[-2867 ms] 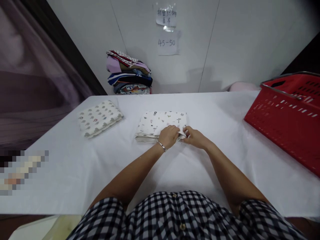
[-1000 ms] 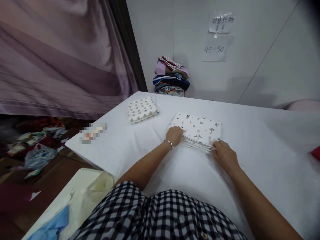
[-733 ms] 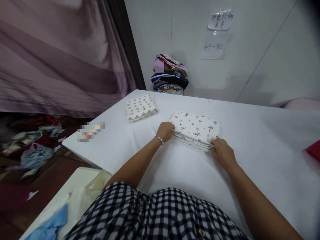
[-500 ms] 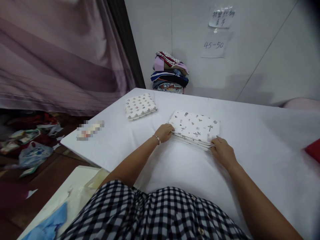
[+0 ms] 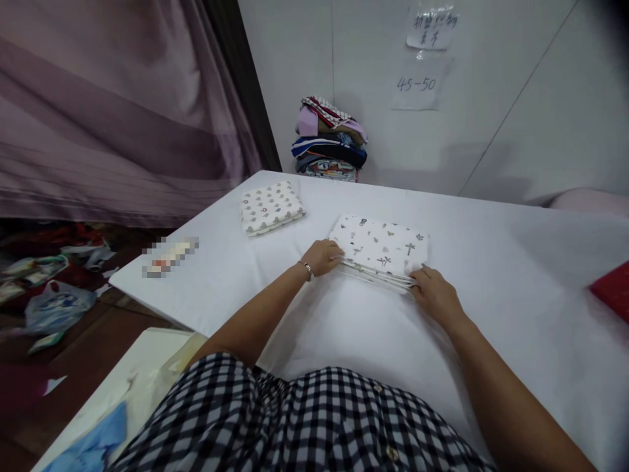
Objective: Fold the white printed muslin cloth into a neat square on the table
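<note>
A folded white cloth (image 5: 381, 249) printed with small dark figures lies in the middle of the white table (image 5: 491, 262). My left hand (image 5: 322, 257), with a bracelet at the wrist, has its fingers curled against the cloth's near left corner. My right hand (image 5: 435, 295) grips the near right corner, fingers tucked at the layered edge. A second folded cloth (image 5: 272, 206) with a grey and red scallop print lies farther left on the table, apart from both hands.
A stack of folded coloured clothes (image 5: 328, 139) stands against the white wall behind the table. A corner of a red basket (image 5: 612, 288) shows at the right edge. A purple curtain (image 5: 113, 105) hangs at the left, with litter and bags (image 5: 44, 288) on the floor below.
My hands have moved apart from the cloth's front middle to its two near corners. The view has swung left, so the red basket is nearly out of sight.
</note>
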